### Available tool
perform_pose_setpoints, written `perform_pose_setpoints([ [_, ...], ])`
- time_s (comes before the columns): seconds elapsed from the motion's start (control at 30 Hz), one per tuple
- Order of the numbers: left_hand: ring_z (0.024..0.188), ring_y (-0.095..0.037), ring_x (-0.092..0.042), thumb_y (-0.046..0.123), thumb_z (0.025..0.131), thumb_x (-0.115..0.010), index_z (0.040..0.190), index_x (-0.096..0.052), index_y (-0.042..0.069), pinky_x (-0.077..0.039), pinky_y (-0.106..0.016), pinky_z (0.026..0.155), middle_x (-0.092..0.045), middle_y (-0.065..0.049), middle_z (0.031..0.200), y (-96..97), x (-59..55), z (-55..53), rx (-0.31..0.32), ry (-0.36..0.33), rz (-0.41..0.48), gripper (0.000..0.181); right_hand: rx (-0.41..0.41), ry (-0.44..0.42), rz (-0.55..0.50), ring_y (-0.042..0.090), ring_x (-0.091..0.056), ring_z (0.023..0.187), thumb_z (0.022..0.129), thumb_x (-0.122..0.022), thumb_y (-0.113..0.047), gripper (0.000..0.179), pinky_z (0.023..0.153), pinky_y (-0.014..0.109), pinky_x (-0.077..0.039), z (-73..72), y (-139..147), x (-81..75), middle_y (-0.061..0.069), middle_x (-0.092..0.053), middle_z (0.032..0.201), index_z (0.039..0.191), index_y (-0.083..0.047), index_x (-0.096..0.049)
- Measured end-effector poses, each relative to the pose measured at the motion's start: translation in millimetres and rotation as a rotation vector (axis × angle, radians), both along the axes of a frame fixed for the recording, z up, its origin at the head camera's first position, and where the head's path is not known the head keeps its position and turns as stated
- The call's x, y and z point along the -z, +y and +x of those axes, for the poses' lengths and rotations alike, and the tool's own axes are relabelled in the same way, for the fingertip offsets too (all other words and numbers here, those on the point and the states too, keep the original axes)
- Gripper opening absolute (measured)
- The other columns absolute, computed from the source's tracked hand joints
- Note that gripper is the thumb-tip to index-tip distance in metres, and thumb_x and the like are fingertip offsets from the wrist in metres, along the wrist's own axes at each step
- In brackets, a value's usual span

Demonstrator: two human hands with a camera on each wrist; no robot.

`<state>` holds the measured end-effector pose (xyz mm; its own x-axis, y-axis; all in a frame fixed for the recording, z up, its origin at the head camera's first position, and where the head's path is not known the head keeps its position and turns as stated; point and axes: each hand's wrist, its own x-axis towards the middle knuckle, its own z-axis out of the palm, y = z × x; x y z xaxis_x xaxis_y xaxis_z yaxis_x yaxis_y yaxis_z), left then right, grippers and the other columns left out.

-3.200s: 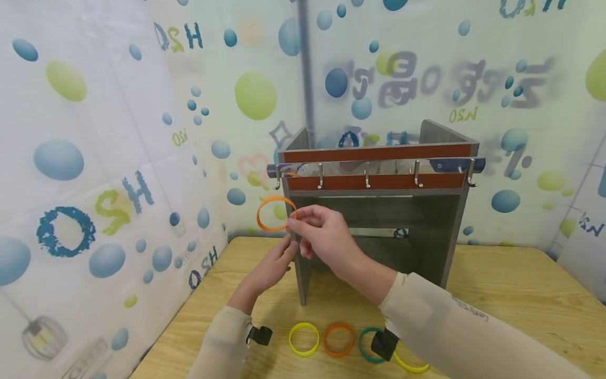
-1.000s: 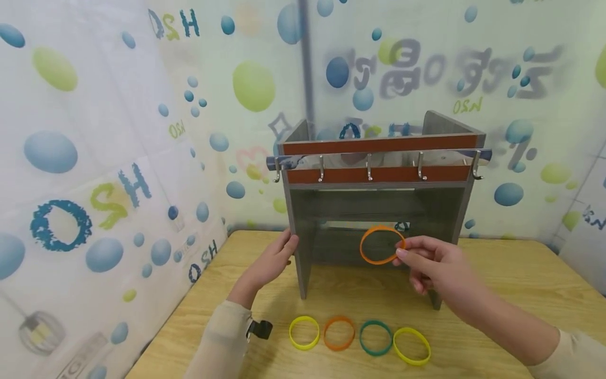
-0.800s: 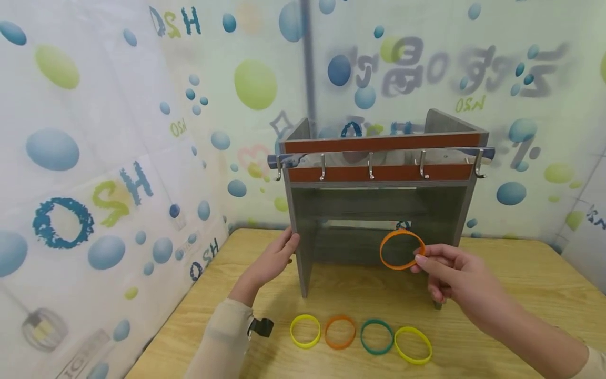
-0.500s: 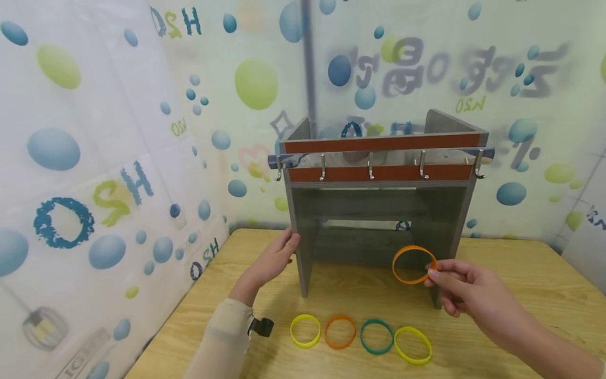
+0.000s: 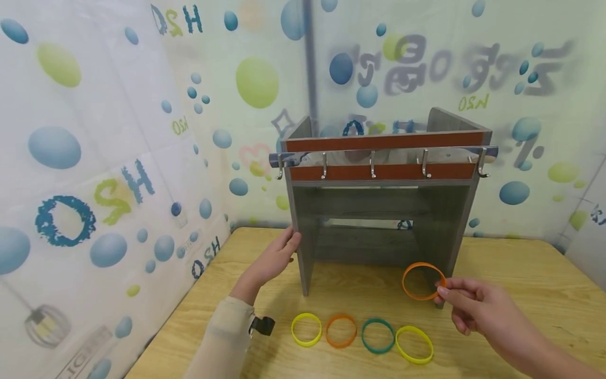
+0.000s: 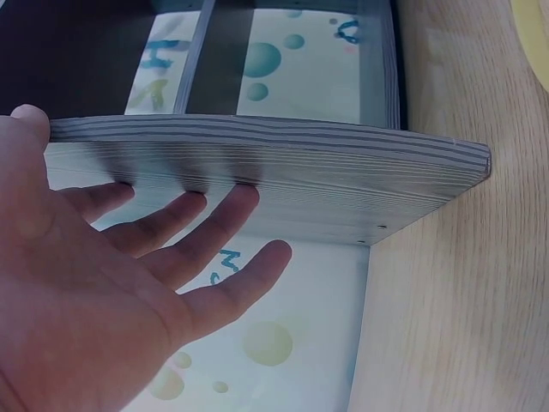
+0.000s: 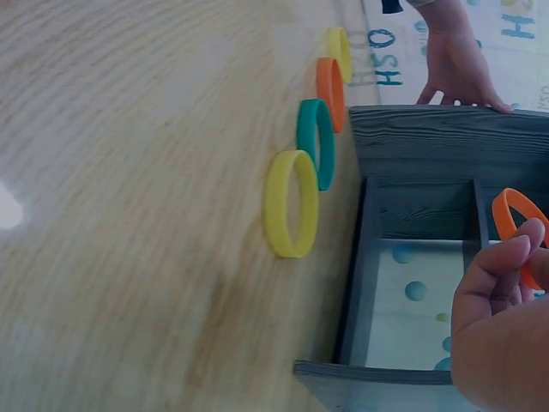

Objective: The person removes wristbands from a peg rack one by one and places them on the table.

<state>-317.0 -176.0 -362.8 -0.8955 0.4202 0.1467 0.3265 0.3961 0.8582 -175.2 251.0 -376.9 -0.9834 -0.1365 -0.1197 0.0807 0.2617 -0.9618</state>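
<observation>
Between thumb and fingers my right hand (image 5: 492,310) pinches an orange wristband (image 5: 423,281), held up before the lower right of the grey rack (image 5: 454,237). In the right wrist view the same orange wristband (image 7: 508,210) shows partly at the right edge. My left hand (image 5: 270,260) rests against the rack's left side panel, and in the left wrist view its straight fingers (image 6: 214,223) touch that panel (image 6: 343,180). Along the rack's front runs a metal rail (image 5: 350,158) with several hooks (image 5: 372,166), all bare.
A row of wristbands lies on the wooden table (image 5: 213,295) before the rack: yellow (image 5: 306,345), orange (image 5: 341,346), green (image 5: 377,351) and another yellow (image 5: 414,360). Patterned cloth (image 5: 255,84) hangs behind and on the left.
My right hand has carried the orange wristband from the rack's left end, near the leftmost hook, across and down to the lower right. The left hand has stayed at the side panel.
</observation>
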Motion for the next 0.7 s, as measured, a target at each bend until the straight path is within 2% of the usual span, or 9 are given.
perform_pose_setpoints([
  [0.2, 0.149, -0.040, -0.049, 0.056, 0.114, -0.034, 0.172, -0.017, 0.031, -0.043, -0.068, 0.118, -0.036, -0.011, 0.173, 0.7, 0.7, 0.9, -0.001, 0.002, 0.003, 0.065, -0.004, -0.015, 0.018, 0.014, -0.056, 0.067, 0.113, -0.055, -0.030, 0.043, 0.061, 0.029, -0.051, 1.2, 6.4, 10.4, -0.010, -0.071, 0.105, 0.137, 0.005, -0.057],
  [0.4, 0.155, -0.041, -0.041, 0.055, 0.115, -0.032, 0.173, -0.013, 0.028, -0.040, -0.069, 0.120, -0.029, -0.012, 0.176, 0.6, 1.5, 0.1, 0.012, -0.006, 0.007, 0.067, 0.012, -0.039, 0.015, 0.013, -0.056, 0.067, 0.113, -0.055, -0.029, 0.048, 0.061, 0.029, -0.050, 1.6, 11.6, 15.7, -0.010, -0.072, 0.106, 0.143, 0.008, -0.052],
  [0.53, 0.159, -0.040, -0.036, 0.055, 0.115, -0.032, 0.173, -0.012, 0.027, -0.038, -0.071, 0.121, -0.026, -0.012, 0.177, 0.8, 1.8, -0.1, 0.018, -0.009, 0.013, 0.068, 0.035, -0.073, 0.011, 0.013, -0.056, 0.067, 0.113, -0.055, -0.031, 0.046, 0.061, 0.029, -0.049, 2.7, 15.3, 18.2, -0.010, -0.072, 0.106, 0.141, 0.006, -0.055],
  [0.7, 0.158, -0.040, -0.037, 0.057, 0.114, -0.033, 0.173, -0.012, 0.027, -0.038, -0.070, 0.120, -0.026, -0.011, 0.177, 1.3, 2.2, -0.2, 0.009, -0.005, 0.015, 0.069, 0.042, -0.107, 0.004, 0.013, -0.056, 0.068, 0.114, -0.054, -0.031, 0.044, 0.062, 0.029, -0.050, 3.3, 19.3, 22.5, -0.009, -0.071, 0.107, 0.139, 0.004, -0.056],
])
